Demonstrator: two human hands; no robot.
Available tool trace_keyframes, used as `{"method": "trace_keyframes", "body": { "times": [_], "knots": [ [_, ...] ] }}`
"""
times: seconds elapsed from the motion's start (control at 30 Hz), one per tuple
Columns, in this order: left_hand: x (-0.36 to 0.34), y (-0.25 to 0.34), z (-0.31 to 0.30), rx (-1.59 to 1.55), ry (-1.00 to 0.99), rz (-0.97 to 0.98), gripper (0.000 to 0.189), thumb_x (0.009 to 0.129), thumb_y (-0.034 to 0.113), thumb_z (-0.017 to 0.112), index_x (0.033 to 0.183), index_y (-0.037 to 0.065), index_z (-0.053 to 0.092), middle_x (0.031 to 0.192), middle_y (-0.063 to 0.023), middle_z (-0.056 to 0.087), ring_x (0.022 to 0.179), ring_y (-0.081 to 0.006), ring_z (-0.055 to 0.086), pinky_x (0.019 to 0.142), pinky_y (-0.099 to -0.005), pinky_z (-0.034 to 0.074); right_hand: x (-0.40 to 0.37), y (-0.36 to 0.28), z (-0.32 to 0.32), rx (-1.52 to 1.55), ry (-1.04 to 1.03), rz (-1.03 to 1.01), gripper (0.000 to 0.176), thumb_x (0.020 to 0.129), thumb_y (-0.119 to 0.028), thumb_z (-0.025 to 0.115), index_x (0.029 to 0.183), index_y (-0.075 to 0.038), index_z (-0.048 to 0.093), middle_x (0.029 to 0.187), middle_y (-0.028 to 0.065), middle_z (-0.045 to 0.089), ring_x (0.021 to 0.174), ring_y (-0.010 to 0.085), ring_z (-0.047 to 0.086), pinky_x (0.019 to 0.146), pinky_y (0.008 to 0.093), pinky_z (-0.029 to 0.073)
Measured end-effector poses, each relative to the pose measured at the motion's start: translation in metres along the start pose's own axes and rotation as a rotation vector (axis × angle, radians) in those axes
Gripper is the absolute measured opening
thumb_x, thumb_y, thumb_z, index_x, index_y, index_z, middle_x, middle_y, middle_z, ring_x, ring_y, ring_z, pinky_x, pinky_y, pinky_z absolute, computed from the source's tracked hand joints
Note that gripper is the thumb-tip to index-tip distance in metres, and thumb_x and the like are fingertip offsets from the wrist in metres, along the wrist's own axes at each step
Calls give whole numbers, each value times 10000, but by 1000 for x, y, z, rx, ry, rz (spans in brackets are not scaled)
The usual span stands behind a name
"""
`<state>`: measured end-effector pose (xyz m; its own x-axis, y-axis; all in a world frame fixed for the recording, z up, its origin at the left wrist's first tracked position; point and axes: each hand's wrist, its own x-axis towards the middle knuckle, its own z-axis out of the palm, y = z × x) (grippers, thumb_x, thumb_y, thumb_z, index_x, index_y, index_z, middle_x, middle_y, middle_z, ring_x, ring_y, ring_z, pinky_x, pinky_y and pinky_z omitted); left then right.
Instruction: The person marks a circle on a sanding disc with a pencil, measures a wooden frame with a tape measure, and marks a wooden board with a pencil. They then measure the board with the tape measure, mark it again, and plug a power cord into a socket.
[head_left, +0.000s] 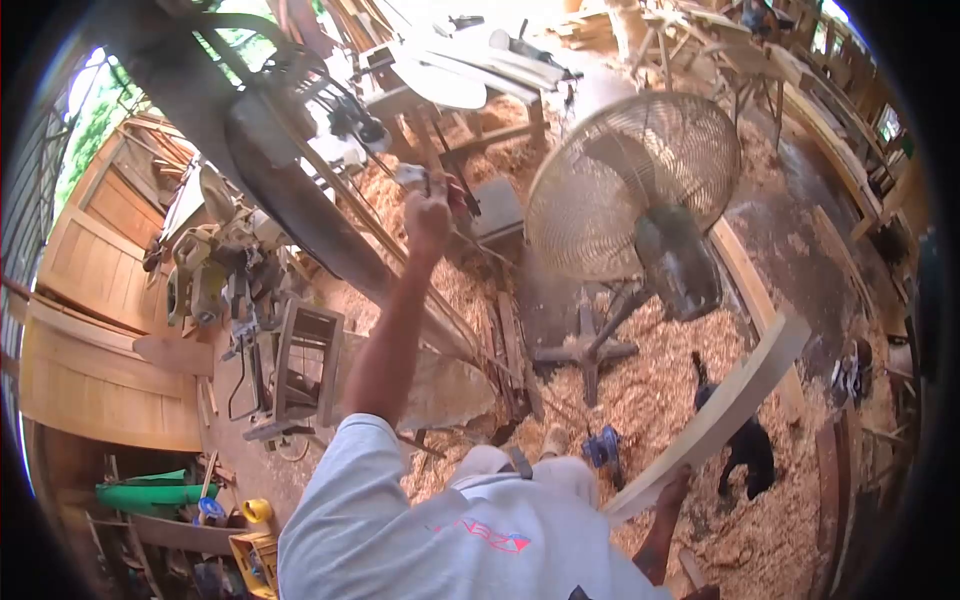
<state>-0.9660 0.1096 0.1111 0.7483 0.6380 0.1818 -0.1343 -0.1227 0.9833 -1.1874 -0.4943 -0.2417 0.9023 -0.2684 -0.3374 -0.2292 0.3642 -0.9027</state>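
Note:
My left hand [428, 215] is raised at the end of an outstretched arm, its fingers closed beside a small pale object [409, 175] and a narrow wooden piece; what it grips is too small to make out. Low on the right, my right hand [675, 488] holds a long, slightly curved wooden board [722, 408] from its far side, with most of the fingers hidden behind it. The board slants up to the right, above the shavings.
A large pedestal fan [635, 185] stands ahead. A black dog [748, 455] is behind the board. Wood shavings [665, 350] cover much of the floor. A dark curved beam [310, 225] crosses the upper left, near wooden panels [95, 375]. A blue tool [603, 450] lies near my feet.

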Motion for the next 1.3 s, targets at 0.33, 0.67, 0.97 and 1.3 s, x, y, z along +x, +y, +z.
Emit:
{"method": "trace_keyframes", "body": {
  "times": [0.33,0.67,0.97,1.3],
  "knots": [
    [-41,50,-36,378,-71,22,408,1008,374,522,898,16,684,565,32,483,486,-40,393,439,-234,305,37,-8,2,-14,-105,-33,719,852,-508,668,1340,-33,436,1238,50,520,1148,202,492,1014,358,370],
    [-88,56,-34,972,-567,187,443,949,165,590,1344,-14,502,1270,-198,580,1040,-241,643,892,-289,498,33,-12,-1,-125,-129,-18,458,899,-516,618,1019,-80,541,892,-45,501,804,84,463,691,268,382],
    [36,51,-7,-1043,209,-190,744,893,411,671,1351,-80,351,1220,-232,499,1126,-289,561,890,-402,541,73,30,-17,-49,-253,-128,483,859,-449,712,1077,-54,539,913,-17,538,831,90,506,695,250,427],
    [112,38,-20,-1694,225,-67,322,917,323,646,1062,47,568,972,-130,641,914,-271,663,838,-421,545,41,-12,11,-26,-153,-40,558,848,-470,709,1130,-21,537,991,54,604,893,170,591,755,337,490]
  ]
}}
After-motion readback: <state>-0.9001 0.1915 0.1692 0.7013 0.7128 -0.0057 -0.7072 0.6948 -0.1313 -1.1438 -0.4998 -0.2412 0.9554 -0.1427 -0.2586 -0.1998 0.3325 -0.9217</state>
